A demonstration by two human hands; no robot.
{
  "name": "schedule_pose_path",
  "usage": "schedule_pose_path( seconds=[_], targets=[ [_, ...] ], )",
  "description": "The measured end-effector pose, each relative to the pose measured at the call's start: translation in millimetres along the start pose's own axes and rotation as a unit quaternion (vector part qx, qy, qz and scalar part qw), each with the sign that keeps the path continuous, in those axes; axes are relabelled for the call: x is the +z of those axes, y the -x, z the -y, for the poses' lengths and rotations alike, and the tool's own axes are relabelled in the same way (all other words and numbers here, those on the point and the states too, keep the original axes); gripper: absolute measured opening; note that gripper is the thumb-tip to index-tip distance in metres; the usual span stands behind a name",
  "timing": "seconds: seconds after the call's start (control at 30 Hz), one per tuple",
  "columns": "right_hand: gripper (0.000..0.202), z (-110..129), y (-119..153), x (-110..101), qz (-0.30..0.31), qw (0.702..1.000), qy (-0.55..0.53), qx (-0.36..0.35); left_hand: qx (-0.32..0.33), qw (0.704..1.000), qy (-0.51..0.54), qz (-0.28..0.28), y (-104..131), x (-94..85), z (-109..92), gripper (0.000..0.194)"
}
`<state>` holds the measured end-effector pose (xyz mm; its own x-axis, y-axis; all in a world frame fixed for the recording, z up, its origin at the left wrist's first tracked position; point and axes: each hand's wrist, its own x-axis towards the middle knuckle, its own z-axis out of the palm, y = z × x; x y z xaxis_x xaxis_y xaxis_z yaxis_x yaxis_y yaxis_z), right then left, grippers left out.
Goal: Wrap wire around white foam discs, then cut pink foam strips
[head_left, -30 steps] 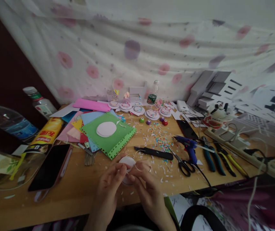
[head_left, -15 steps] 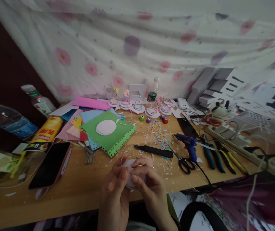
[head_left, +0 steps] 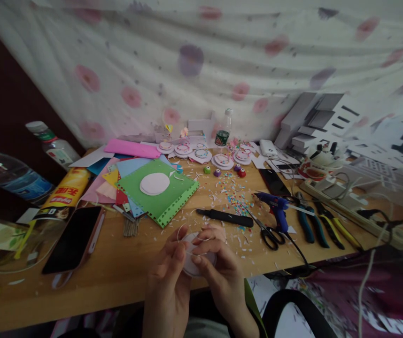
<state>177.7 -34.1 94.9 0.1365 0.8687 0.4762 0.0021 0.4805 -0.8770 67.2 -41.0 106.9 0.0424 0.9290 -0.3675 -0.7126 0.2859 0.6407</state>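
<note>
Near the front edge of the table, my left hand (head_left: 169,270) and my right hand (head_left: 220,263) meet over a round white disc (head_left: 191,266). A thin pale wire (head_left: 178,231) curves in a loop above the disc and runs between my fingers. My left thumb and forefinger pinch the wire at the disc's left side. The right thumb and curled fingers are closed over the disc's right side, also touching the wire. Fingers cover parts of the disc, so how the wire meets it is hard to make out.
Beyond my hands lie a black pen-shaped cutter (head_left: 225,218), scissors (head_left: 267,233), a blue glue gun (head_left: 275,206) and pliers (head_left: 307,220). White ovals (head_left: 155,183) rest on green sheet (head_left: 134,180). A phone (head_left: 71,239) is left; decorated discs (head_left: 222,161) stand behind.
The camera view has tilted slightly, so the table things sit a little higher. My hands keep almost the same grip on the disc and wire.
</note>
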Motion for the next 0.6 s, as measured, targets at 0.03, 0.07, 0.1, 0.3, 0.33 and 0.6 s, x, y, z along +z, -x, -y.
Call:
schedule_pose_path(
  seconds=[0.03,0.07,0.1,0.3,0.33,0.6],
  targets=[
    [0.009,0.0,-0.1,-0.6,-0.002,1.0,0.006,-0.009,-0.005,1.0,0.003,0.001,0.0,-0.1,-0.3,0.034],
    [0.009,0.1,-0.1,-1.1,-0.003,1.0,0.012,-0.018,-0.009,1.0,0.005,0.001,0.0,-0.1,-0.6,0.035],
    [0.009,0.3,-0.1,-1.7,-0.003,1.0,0.018,-0.025,-0.012,1.0,0.008,0.001,0.1,0.0,-0.8,0.034],
    [0.008,0.9,0.7,-5.4,-0.004,0.993,0.082,-0.08,-0.02,1.0,0.014,-0.011,3.3,1.8,-2.2,0.029],
    [0.007,1.0,0.9,-5.8,-0.003,0.993,0.085,-0.084,-0.022,1.0,0.013,-0.011,4.0,2.1,-2.5,0.03],
    [0.01,3.9,-0.5,-5.1,0.001,0.992,0.094,-0.089,-0.012,1.0,0.011,-0.02,8.5,6.0,-3.9,0.029]
  ],
)
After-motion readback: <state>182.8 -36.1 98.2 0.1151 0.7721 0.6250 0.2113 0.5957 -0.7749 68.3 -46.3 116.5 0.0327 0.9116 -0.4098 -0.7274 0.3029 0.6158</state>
